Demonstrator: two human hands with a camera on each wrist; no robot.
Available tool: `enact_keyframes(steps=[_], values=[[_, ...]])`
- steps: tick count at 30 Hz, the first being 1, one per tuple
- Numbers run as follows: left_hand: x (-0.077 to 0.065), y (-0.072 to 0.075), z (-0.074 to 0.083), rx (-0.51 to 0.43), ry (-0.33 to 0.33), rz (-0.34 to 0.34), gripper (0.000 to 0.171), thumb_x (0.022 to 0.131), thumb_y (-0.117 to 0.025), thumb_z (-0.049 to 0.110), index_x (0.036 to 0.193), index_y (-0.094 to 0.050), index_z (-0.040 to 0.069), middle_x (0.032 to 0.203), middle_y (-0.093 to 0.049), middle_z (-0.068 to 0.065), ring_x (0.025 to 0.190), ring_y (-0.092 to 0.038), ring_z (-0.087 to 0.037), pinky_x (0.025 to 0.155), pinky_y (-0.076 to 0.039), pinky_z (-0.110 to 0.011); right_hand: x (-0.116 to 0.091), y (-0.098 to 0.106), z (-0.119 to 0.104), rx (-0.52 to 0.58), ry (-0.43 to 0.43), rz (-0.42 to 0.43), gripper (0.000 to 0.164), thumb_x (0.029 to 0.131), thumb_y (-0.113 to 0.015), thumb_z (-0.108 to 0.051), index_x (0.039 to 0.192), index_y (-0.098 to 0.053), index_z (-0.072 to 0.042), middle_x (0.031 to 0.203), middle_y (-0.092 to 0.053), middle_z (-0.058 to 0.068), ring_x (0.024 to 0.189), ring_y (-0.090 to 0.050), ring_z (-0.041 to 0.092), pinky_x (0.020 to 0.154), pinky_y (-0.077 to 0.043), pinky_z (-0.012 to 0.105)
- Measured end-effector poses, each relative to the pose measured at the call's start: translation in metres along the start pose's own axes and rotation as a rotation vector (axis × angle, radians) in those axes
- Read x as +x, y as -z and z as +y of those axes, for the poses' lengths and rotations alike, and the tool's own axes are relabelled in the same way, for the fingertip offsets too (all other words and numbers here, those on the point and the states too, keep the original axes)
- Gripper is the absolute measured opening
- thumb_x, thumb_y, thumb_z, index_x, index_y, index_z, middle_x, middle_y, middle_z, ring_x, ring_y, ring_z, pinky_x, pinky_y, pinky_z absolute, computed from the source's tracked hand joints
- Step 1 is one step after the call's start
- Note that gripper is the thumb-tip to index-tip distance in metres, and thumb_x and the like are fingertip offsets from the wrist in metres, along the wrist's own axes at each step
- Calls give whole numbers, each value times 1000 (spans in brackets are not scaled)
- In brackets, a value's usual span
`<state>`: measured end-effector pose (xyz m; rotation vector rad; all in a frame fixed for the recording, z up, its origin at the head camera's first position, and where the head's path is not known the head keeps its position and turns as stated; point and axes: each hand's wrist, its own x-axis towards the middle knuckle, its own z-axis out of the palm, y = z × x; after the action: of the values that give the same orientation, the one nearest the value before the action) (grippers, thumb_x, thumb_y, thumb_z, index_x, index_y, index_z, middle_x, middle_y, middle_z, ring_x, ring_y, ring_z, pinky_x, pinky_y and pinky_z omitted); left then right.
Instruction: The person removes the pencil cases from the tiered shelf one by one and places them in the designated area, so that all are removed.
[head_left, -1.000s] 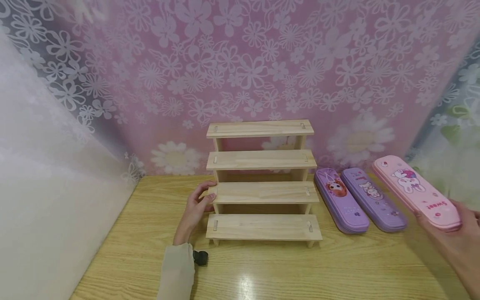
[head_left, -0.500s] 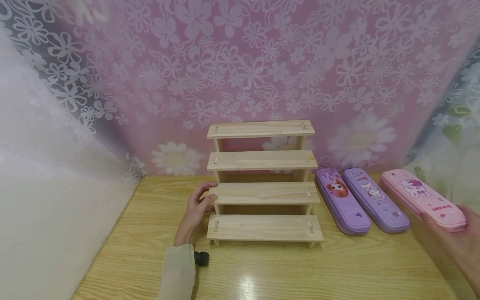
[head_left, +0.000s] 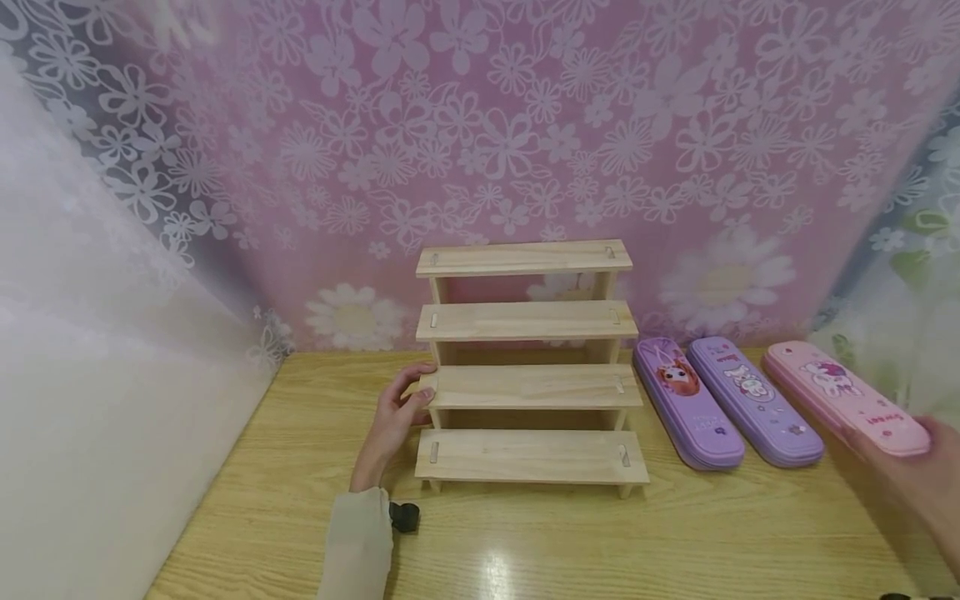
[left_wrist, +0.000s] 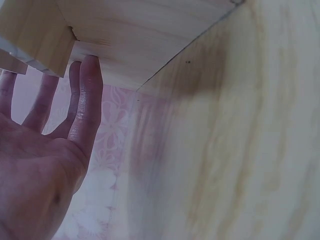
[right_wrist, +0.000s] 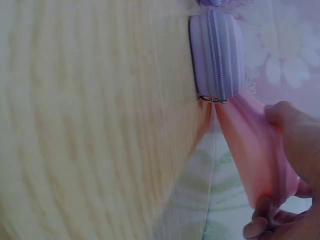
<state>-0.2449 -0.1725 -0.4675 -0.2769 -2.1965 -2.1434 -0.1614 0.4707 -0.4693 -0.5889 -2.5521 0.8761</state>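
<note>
A pale wooden four-tier display stand (head_left: 517, 454) stands on the table. My left hand (head_left: 390, 417) holds the left end of its second board from the bottom, thumb on top. In the left wrist view the fingers (left_wrist: 87, 110) reach up past the wood. My right hand (head_left: 926, 479) grips the near end of a pink pencil case (head_left: 840, 387) with a rabbit on its lid. The right wrist view shows this pink case (right_wrist: 250, 155) slanting, its held end raised off the table. Left of it lie a lilac pencil case (head_left: 787, 429) and a purple one (head_left: 693, 421) with a red-haired girl.
The wood-grain table (head_left: 480, 542) meets a pink flowered curtain (head_left: 510, 150) right behind the stand. White cloth (head_left: 112, 400) borders the left side, and a pale leafy curtain (head_left: 922, 333) the right. A black strap end (head_left: 405, 517) hangs at my left wrist.
My right hand has lowered the pink pencil case and shifted it slightly right, beside the lilac one. The left hand has stayed on the stand.
</note>
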Motion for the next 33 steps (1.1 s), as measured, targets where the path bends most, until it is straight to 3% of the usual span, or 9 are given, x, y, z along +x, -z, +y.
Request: enact_keyframes(steps=[3,5,8,11,14,23,27,30,33], values=[[0,0,0,3,-1,-3,37,101,-60,11,136,-56,5,136,-53,-16,98,-67,-20,73,-63,-43,2,0,2,-33,-34,-50,87,92,-67,-37,142,-30,23,129,-40,47,102,-50,46,74,-35,26],[-1,1,1,7,-1,-2,37,101,-60,11,137,-56,5,137,-53,-15,99,-67,-21,74,-63,-43,3,-1,4,-38,-75,-79,90,94,-63,-39,145,-23,24,133,-34,48,114,-41,58,81,-39,35],[-1,1,1,20,2,3,37,101,-60,12,137,-57,5,138,-53,-15,100,-67,-21,74,-63,-43,4,-3,6,9,-130,-104,91,95,-60,-39,147,-18,23,137,-29,50,120,-37,59,92,-41,46],[-1,1,1,25,4,12,36,101,-60,13,136,-57,6,137,-54,-14,100,-67,-21,74,-63,-43,5,-3,7,29,-159,-132,93,96,-60,-42,147,-17,23,134,-29,50,116,-37,58,83,-43,36],[-1,1,1,24,5,17,36,101,-60,12,136,-57,6,137,-54,-14,99,-67,-21,73,-63,-42,4,-2,8,28,-149,-157,92,95,-62,-42,145,-20,24,125,-35,49,105,-40,54,65,-30,19],[-2,0,2,22,1,11,36,101,-60,12,137,-57,7,135,-54,-15,102,-66,-23,76,-63,-46,1,-1,8,-26,-90,-188,88,96,-62,-42,143,-26,24,120,-40,51,90,-54,44,57,-32,17],[-3,-1,1,25,4,11,35,102,-59,13,137,-58,8,137,-53,-13,106,-66,-26,78,-63,-48,-5,-2,7,-86,-11,-160,85,98,-60,-41,145,-28,22,128,-36,55,111,-49,60,83,-51,46],[-4,-2,1,35,3,18,35,103,-59,13,138,-58,9,136,-53,-13,107,-65,-26,78,-63,-46,-10,-2,3,-147,26,-122,84,97,-61,-43,148,-30,17,134,-34,54,126,-33,68,99,-34,75],[-5,-5,3,47,-4,24,36,103,-59,13,139,-58,9,134,-53,-15,106,-64,-24,80,-62,-44,-13,-2,-4,-169,82,-75,88,93,-67,-46,149,-34,14,140,-34,51,127,-32,69,100,-32,77]])
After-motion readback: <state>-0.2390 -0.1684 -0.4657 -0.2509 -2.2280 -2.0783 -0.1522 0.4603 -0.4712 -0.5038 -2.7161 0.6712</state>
